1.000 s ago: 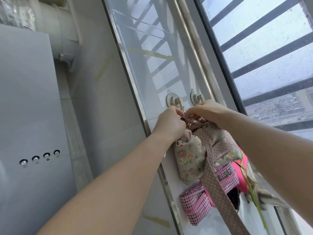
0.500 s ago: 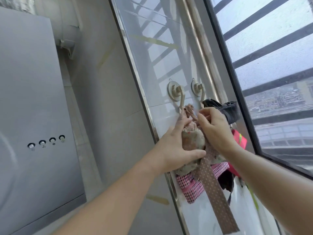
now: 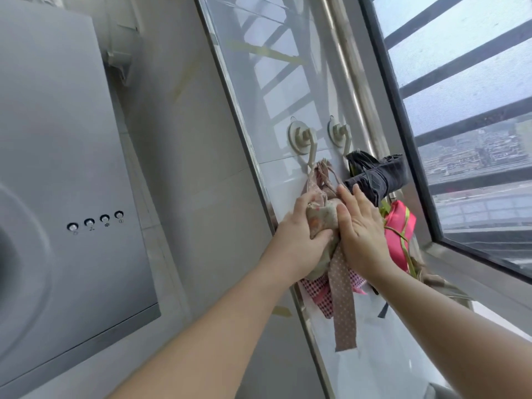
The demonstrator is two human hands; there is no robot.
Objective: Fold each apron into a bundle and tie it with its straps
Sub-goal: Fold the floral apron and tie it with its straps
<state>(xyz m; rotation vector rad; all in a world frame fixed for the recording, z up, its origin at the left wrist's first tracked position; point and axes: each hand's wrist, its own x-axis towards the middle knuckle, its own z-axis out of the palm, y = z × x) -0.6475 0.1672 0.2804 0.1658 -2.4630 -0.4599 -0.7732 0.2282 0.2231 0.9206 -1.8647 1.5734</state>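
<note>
The floral beige cloth apron bundle (image 3: pixel 321 220) hangs by its strap loop at six o'clock of the round cream suction hook (image 3: pixel 302 138), long axis running twelve to six, its brown dotted strap (image 3: pixel 342 300) dangling at six. The left hand (image 3: pixel 299 240) grasps it from nine o'clock, thumb curled across; the right hand (image 3: pixel 362 234) presses flat-fingered from three, equally near. A dark denim bundle (image 3: pixel 377 177) sits at one o'clock

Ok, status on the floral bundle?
Left hand grips floral bundle, right hand presses flat. Its strap loop on left hook. Dark bundle hangs beside it, not blocking.
</note>
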